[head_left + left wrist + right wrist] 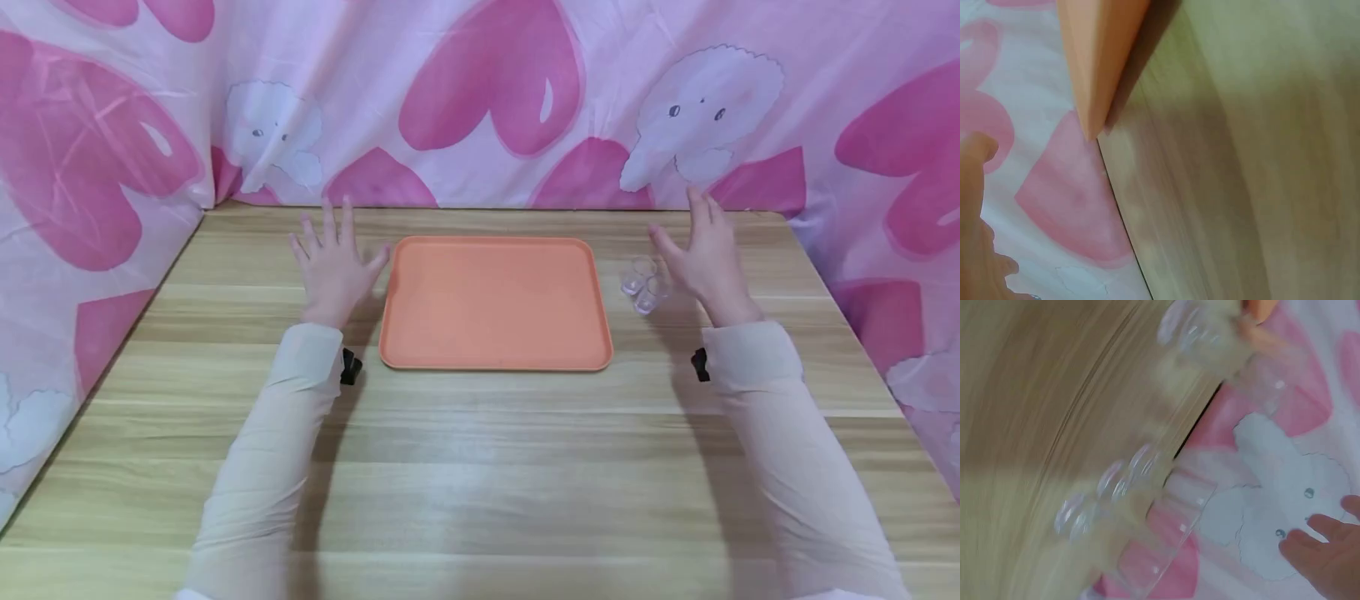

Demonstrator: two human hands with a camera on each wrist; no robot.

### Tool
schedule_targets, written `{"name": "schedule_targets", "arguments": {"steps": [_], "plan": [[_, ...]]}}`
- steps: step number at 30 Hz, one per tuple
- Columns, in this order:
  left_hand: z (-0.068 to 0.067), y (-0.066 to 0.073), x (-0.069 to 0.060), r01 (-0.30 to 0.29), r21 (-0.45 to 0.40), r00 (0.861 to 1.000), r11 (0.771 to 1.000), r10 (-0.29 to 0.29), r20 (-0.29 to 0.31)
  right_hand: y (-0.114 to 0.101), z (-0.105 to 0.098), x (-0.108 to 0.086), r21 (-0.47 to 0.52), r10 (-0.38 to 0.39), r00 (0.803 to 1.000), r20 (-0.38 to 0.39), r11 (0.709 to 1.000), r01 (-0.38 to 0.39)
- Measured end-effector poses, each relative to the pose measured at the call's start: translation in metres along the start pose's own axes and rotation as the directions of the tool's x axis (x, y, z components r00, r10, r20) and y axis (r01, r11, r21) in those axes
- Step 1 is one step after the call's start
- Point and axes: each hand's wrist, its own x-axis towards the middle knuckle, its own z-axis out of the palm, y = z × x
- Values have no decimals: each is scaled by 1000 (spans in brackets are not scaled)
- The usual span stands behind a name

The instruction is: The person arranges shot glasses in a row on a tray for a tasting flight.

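An orange rectangular tray (495, 304) lies flat on the wooden table. Just left of it, my left hand (330, 275) is spread with straight fingers, its thumb near the tray's left edge; it holds nothing. My right hand (705, 258) is at the right, fingers extended and holding nothing. Beside its thumb stand small clear cups (643, 285), to the right of the tray. Several clear cups (1132, 506) show in the right wrist view, blurred and apart from the fingers (1325, 547). A tray corner (1094, 75) appears in the left wrist view.
A pink and white curtain (491, 75) with hearts hangs along the table's back edge and both sides. Wood tabletop (480, 467) stretches in front of the tray. Each wrist bears a small black device (350, 367).
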Motion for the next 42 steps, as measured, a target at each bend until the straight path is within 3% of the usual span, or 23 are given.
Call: {"name": "schedule_targets", "arguments": {"steps": [5,10,20,25,31,35,42], "plan": [[-1,-2,-4,-16,-139,1000,990,15,-11,-5,0,-8,193,23,998,67,981,-35],[-4,-3,-9,-37,-274,999,961,40,5,-4,0,-15,270,56,987,148,958,-95],[5,-9,-18,-40,-489,991,871,99,95,13,5,-24,244,68,950,304,959,-147],[11,-10,-20,21,-535,980,844,89,179,19,8,-27,250,49,938,343,958,-142],[15,-11,-23,130,-566,954,814,53,295,24,11,-29,171,79,897,434,971,-168],[17,-13,-23,146,-590,944,794,67,324,27,14,-29,178,71,908,413,971,-157],[20,-12,-23,199,-694,917,692,119,381,28,17,-31,192,50,933,355,973,-125]]}}
